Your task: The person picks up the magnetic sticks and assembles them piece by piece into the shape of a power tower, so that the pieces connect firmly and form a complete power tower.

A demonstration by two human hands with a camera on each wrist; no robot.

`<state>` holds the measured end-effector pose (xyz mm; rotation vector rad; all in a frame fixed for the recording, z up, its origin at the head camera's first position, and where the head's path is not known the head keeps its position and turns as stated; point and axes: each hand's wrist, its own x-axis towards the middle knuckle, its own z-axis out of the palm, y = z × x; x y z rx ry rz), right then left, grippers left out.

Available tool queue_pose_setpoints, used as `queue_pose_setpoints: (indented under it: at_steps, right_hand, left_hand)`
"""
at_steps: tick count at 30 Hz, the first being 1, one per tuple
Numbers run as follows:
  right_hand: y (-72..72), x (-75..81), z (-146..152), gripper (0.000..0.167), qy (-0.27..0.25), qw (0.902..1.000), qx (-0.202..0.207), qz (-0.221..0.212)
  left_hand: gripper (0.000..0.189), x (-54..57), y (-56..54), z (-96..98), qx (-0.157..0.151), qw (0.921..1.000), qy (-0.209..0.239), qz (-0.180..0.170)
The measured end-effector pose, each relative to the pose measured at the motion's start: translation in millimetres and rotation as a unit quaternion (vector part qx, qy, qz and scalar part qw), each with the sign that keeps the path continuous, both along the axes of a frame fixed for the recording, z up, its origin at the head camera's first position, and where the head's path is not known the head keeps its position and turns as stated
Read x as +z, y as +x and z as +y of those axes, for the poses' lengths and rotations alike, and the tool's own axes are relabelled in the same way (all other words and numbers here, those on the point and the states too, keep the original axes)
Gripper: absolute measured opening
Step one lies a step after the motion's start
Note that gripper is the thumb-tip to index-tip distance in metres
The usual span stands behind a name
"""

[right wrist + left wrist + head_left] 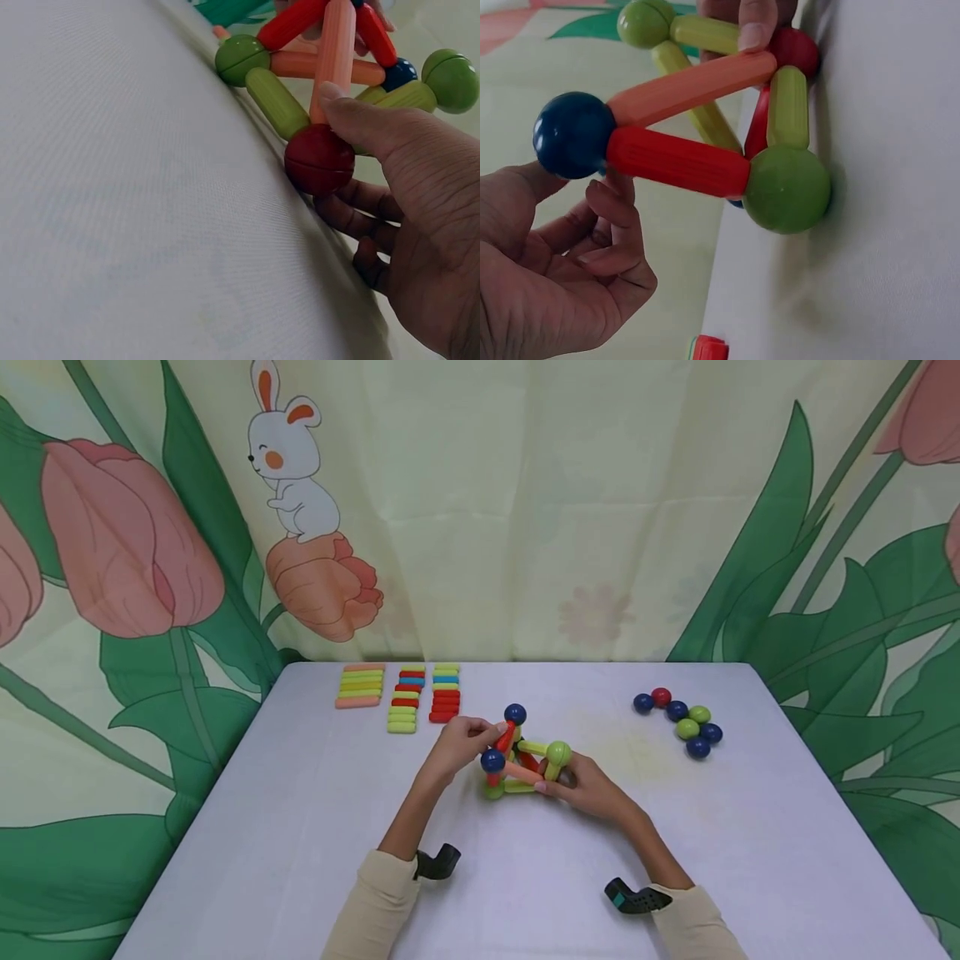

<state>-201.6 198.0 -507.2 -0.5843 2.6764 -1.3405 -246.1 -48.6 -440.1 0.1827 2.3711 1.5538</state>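
Note:
A ball-and-stick toy frame [519, 787] of coloured balls and ribbed sticks stands on the table between both hands. My left hand [459, 745] pinches a red stick [506, 739] between a near blue ball [492, 762] and a far blue ball [515, 715]. From the right, my right hand [596, 789] grips the frame's lower corner. Its thumb presses an orange stick [335, 56], and its fingers curl beneath a red ball [319, 160]. A green ball [787, 189] forms another low corner. The far joints are partly hidden by the sticks and hands.
Three columns of loose sticks lie at the back left: long ones [360, 687], then shorter ones [406, 699] and more short ones [446, 697]. Several loose balls [687, 728] cluster at the back right. A printed curtain [525, 527] hangs behind the white table [285, 827].

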Motion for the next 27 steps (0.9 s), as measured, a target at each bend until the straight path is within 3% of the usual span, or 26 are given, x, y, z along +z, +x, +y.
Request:
queue_pose_setpoints:
  at_steps: [6,11,16,20,27]
  right_hand:
    - [0.8,3.4,0.4,0.028,0.007,0.9998,-0.002,-0.018]
    - [0.2,3.0,2.8,0.028,0.005,0.9995,-0.002,-0.030]
    - [-0.5,3.9,3.4,0.029,-0.001,0.9996,0.000,-0.029]
    - [-0.9,4.6,3.2,0.028,-0.006,0.9996,-0.003,-0.029]
    - [-0.4,4.3,1.9,0.029,0.002,0.9992,-0.002,-0.039]
  left_hand:
    - [0.032,-3.9,-5.8,-21.7,0.045,0.9981,0.015,0.039]
    - [0.023,-12.0,-16.4,-52.4,0.109,0.9911,-0.042,0.063]
    - [0.020,-22.8,-29.1,-86.4,0.167,0.9731,-0.121,0.103]
    - [0.024,-31.4,-37.6,-105.2,0.164,0.9636,-0.178,0.115]
    - [0.024,-45.9,-40.2,-116.3,0.127,0.9639,-0.222,0.075]
